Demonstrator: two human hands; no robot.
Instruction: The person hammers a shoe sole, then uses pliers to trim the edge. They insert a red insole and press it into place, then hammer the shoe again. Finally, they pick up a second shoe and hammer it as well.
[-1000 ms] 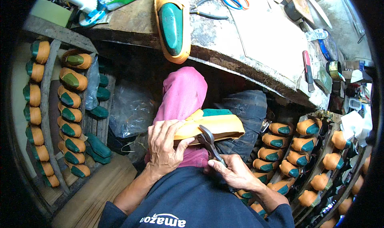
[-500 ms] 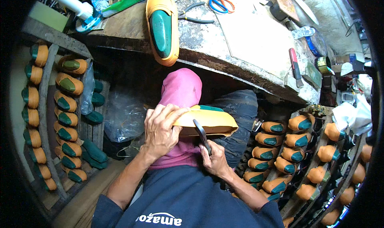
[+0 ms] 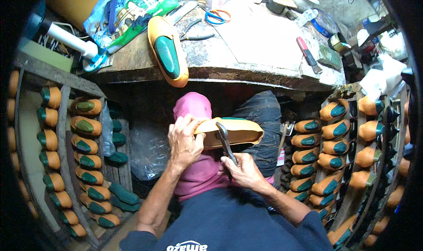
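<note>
My left hand (image 3: 186, 138) is closed round one end of a tan leather shoe upper (image 3: 240, 127), held sideways above my lap. Part of a green shoe last (image 3: 233, 118) shows along its top edge. The open underside of the upper faces me, its lower rim uneven. In my right hand (image 3: 245, 171) is a pair of dark lasting pliers (image 3: 224, 138), fingers wrapped round the handles. Its curved black head lies against the near edge of the upper; whether the jaws pinch the leather I cannot tell. Another tan shoe on a green last (image 3: 166, 55) overhangs the bench edge ahead.
On the worn bench (image 3: 202, 59) lie black-handled pliers (image 3: 197, 31), blue-and-orange scissors (image 3: 217, 16) and a red-handled knife (image 3: 309, 55). Wooden racks (image 3: 61, 119) of tan-and-green shoes stand at both sides. Clear plastic (image 3: 147, 149) hangs left of my knee, which a pink cloth (image 3: 192, 105) covers.
The pliers' head has moved up onto the upper's edge. The shoe is tilted, showing more of its open underside. My view has shifted, so more bench shows.
</note>
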